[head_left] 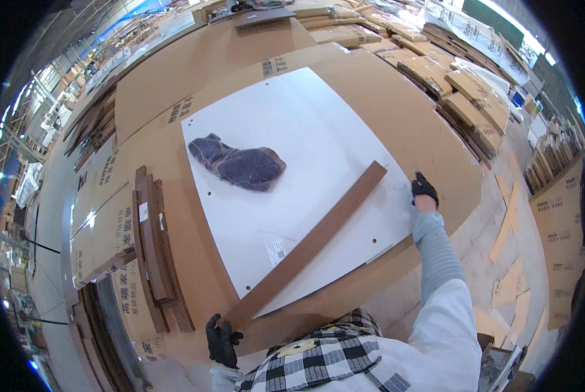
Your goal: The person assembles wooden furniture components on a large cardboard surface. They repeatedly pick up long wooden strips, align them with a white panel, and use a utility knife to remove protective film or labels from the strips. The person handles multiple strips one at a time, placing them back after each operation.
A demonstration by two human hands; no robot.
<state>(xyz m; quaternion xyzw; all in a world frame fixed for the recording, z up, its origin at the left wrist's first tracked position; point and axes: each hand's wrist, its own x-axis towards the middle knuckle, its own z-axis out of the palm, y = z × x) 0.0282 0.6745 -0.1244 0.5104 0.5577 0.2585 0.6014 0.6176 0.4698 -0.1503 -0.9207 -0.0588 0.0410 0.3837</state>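
A long brown wood-look strip (312,243) lies slantwise across a white panel (332,130) that has small holes along its edges. My left hand (222,341), in a black glove, is at the strip's near end with its fingers apart; I cannot tell whether it touches the end. Just beyond the panel's right edge, my right hand (424,190), also black-gloved, hovers over or rests on the cardboard with fingers apart. Neither hand visibly holds anything. A dark grey-blue cloth bundle (243,163) sits on the panel's left part. A white label (276,253) is beside the strip.
Brown cardboard (410,117) spreads under the panel. Several brown strips (155,242) are stacked to the left. Flat cartons (469,104) are piled at the far right, and cardboard scraps (509,284) litter the floor on the right.
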